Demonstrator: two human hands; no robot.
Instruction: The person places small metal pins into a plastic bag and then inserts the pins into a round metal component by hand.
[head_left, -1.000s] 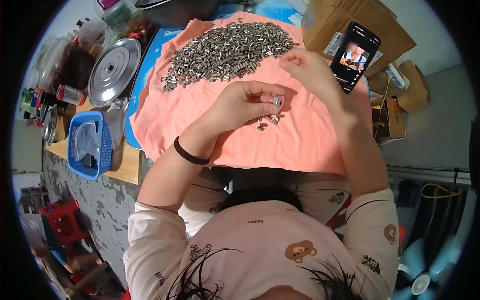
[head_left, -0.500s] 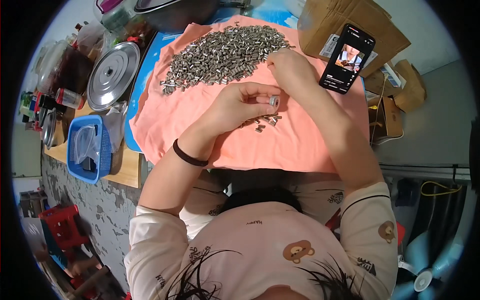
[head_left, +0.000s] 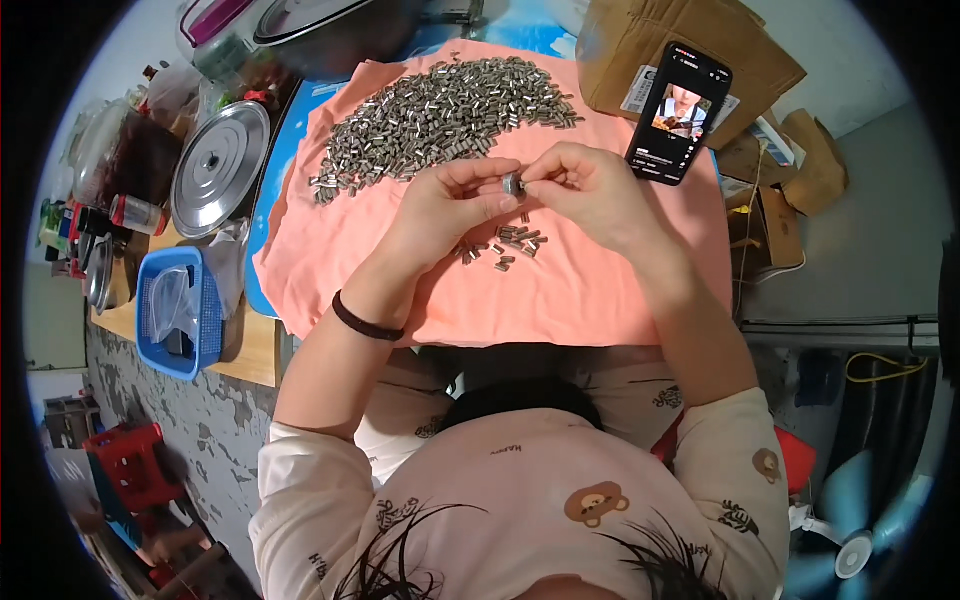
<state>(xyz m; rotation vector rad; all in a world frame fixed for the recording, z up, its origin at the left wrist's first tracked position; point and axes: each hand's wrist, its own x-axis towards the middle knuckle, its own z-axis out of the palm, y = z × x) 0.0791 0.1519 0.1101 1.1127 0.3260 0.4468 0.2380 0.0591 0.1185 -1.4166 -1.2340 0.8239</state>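
Note:
Pinched between the thumb and fingers of my left hand (head_left: 435,210) is a small round metal ring (head_left: 512,184), turned toward the right. The fingertips of my right hand (head_left: 590,195) are closed in a pinch right against the ring's open side; whatever they hold is too small and covered to make out. Beyond both hands, a large heap of short silvery metal cylinders (head_left: 440,115) spreads over a salmon-pink cloth (head_left: 600,300). Just below the ring lies a small scatter of similar metal pieces (head_left: 518,240).
A phone (head_left: 680,115) with a lit screen leans against a cardboard box (head_left: 620,60) at the far right. On the left are a round metal lid (head_left: 220,170), a blue plastic basket (head_left: 208,320) and jars. A fan (head_left: 850,550) stands at lower right.
My right hand has come from the heap's right edge back toward me and left, to meet the ring. My left hand has shifted slightly left with the ring, uncovering more loose pieces.

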